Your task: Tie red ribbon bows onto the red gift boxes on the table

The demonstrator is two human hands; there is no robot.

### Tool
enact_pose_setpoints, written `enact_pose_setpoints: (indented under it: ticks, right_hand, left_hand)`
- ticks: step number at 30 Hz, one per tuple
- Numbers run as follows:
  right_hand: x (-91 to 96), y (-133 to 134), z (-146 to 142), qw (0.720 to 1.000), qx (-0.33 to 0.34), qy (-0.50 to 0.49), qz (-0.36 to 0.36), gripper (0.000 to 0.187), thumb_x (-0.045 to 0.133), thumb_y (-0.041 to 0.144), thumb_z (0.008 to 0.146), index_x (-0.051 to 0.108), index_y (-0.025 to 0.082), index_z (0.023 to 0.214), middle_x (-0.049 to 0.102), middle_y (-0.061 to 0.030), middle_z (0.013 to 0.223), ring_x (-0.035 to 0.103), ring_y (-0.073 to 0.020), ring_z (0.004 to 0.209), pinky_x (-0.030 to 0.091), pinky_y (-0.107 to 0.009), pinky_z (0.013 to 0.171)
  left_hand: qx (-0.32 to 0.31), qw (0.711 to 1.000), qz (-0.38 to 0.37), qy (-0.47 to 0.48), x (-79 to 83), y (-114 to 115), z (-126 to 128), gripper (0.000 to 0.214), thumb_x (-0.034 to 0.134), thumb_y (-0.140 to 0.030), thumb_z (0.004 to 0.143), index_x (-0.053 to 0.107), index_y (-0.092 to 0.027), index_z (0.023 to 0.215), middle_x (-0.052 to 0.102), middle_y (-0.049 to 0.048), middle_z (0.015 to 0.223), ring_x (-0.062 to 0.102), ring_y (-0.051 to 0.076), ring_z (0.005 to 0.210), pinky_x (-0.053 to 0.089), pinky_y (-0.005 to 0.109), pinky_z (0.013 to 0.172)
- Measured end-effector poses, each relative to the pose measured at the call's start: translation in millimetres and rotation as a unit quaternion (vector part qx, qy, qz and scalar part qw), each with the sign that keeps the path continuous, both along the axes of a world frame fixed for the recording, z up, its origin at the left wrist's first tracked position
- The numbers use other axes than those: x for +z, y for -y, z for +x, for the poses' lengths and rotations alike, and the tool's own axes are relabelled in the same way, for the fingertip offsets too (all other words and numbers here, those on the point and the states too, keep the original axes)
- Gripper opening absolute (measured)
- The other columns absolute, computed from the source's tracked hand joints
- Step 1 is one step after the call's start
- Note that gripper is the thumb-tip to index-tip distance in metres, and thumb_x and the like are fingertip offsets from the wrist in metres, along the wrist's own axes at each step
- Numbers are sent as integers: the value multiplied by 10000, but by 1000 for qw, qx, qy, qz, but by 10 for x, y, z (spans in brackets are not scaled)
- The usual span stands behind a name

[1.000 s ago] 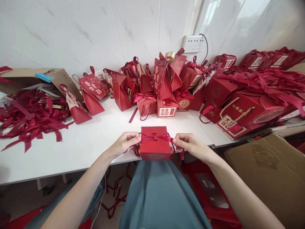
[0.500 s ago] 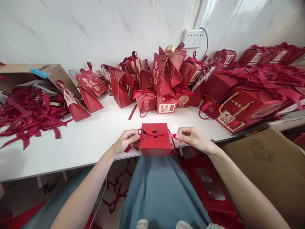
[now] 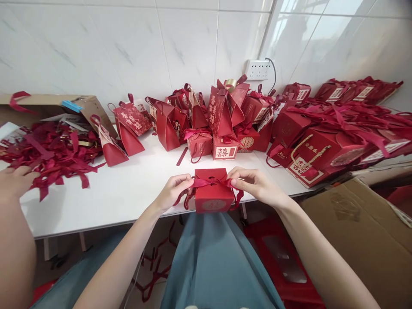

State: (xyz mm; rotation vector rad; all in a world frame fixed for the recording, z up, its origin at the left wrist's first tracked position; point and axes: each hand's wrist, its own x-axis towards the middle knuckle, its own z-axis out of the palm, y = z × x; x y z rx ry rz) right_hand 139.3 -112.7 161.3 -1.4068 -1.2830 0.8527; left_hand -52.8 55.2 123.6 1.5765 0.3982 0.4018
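Note:
A small red gift box (image 3: 213, 198) stands at the near edge of the white table (image 3: 128, 193), right in front of me. A dark red ribbon (image 3: 209, 182) runs across its top. My left hand (image 3: 175, 191) pinches the ribbon at the box's left side. My right hand (image 3: 252, 182) pinches the ribbon at the right side, close to the top of the box. Both hands are closed on the ribbon.
Many red gift boxes and bags (image 3: 222, 120) crowd the back and right of the table. Loose red ribbons (image 3: 48, 150) lie at the left, where another person's hand (image 3: 14, 180) rests. A cardboard box (image 3: 363, 227) stands at the right; a wall socket (image 3: 257, 69) is behind.
My hands have drawn closer in to the box with the ribbon. Another person's hand and arm have come into view at the left by the ribbon pile.

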Motion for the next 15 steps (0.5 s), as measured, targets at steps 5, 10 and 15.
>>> enact_pose_setpoints:
  ticks: [5,10,15]
  right_hand:
    - [76,-119,-86,999,-25,3,32,282,652,444,792,670,179,698,667,-80,1094,608,-211,940,458,-320,791]
    - [48,-255,-185,996,-80,-13,49,298,589,463,820,655,184,739,716,-54,885,639,-197,830,481,-320,763]
    - [-4,-357,-283,989,-105,62,85,243,546,366,843,647,185,717,692,-21,738,624,-169,716,483,-283,685]
  left_hand:
    - [10,998,23,-55,198,-9,8,338,568,-390,778,421,-173,565,402,-49,510,361,66,446,265,215,465]
    - [35,972,139,-187,474,5,-35,206,525,-388,805,521,-186,763,362,-80,500,286,67,411,193,203,424]
    - [-42,957,242,-154,647,60,-128,179,543,-260,766,472,-221,926,542,-65,651,424,91,524,331,202,531]
